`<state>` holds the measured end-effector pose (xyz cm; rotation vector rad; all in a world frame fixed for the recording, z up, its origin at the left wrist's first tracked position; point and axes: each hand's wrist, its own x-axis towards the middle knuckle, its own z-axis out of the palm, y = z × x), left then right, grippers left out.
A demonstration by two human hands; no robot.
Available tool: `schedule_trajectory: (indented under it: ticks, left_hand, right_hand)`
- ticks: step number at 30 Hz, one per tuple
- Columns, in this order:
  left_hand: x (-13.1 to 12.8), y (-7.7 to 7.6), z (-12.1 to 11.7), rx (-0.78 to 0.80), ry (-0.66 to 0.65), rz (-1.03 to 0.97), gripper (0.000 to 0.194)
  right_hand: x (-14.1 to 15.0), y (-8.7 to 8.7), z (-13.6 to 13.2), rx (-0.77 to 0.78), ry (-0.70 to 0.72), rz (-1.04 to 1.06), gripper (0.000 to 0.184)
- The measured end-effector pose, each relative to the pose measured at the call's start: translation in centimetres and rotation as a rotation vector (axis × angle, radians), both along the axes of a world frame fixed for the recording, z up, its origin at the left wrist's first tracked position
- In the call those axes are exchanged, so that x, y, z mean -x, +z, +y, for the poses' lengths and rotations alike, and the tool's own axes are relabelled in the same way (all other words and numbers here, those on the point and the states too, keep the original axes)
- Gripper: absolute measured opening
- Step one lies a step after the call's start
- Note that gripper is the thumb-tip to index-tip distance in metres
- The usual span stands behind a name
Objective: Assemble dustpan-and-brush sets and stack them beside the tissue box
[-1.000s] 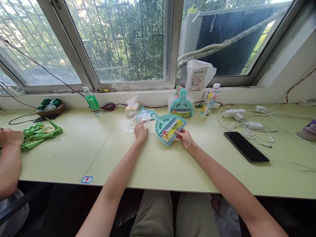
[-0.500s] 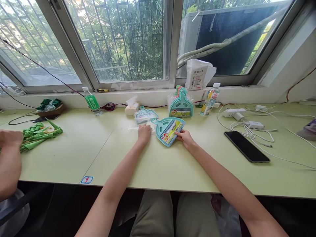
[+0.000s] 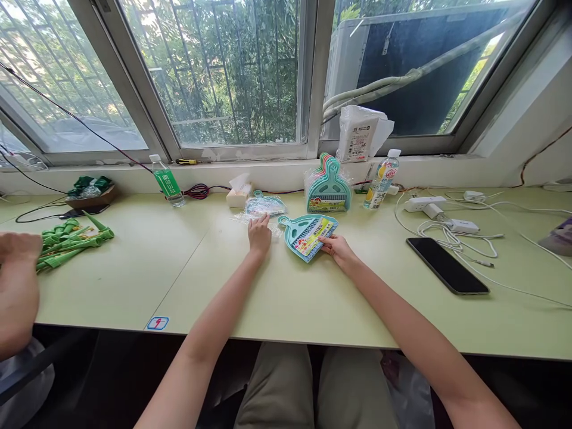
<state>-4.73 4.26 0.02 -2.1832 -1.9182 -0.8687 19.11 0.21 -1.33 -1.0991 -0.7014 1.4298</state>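
Observation:
My right hand (image 3: pixel 338 249) grips the right edge of a teal mini dustpan (image 3: pixel 297 229), which carries a yellow printed label and a blue bristled brush; its handle points left. My left hand (image 3: pixel 260 235) has its fingers stretched forward over a crumpled clear plastic wrapper (image 3: pixel 276 232), and it seems to touch it. Just beyond those fingers lies another teal dustpan (image 3: pixel 264 206) in clear plastic. Farther back, a stack of dustpans (image 3: pixel 329 192) in teal, red and green leans upright near the window wall.
A tissue pack (image 3: pixel 239 192) and a green-labelled bottle (image 3: pixel 167 182) stand at the back left. Another bottle (image 3: pixel 382 180) is right of the stack. A phone (image 3: pixel 447 266) and white cables (image 3: pixel 440 235) lie right. At far left, a person's hand (image 3: pixel 18 256) is beside folded green leaves (image 3: pixel 74 243).
My left hand's fingers have loosened and stretched forward on the plastic. The dustpan in my right hand has shifted very slightly right and away from my left hand.

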Motion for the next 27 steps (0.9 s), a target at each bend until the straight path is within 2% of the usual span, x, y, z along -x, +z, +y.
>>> schedule_trajectory:
  ticks: [4,10,13,21,27]
  left_hand:
    - [-0.1,0.2,-0.2,-0.091,-0.041,-0.041,0.063]
    - [-0.6,0.0,-0.7,-0.154,-0.046,-0.034,0.071]
    - [-0.7,0.1,-0.7,-0.176,-0.094,-0.042,0.071]
    - [-0.9,-0.1,-0.2,-0.122,-0.3,-0.076,0.073]
    - [-1.2,-0.3,-0.3,-0.17,-0.338,-0.155,0.068]
  right_hand:
    - [-0.1,-0.1,0.0,-0.027,-0.007,-0.004,0.013]
    - [0.0,0.1,-0.4,-0.072,0.12,-0.02,0.012]
    - [0.3,0.3,-0.5,-0.089,0.14,-0.021,0.012]
    - [-0.6,0.0,0.1,-0.12,-0.056,0.025,0.009]
    - [-0.7,-0.4,0.1,-0.186,-0.06,0.066,0.011]
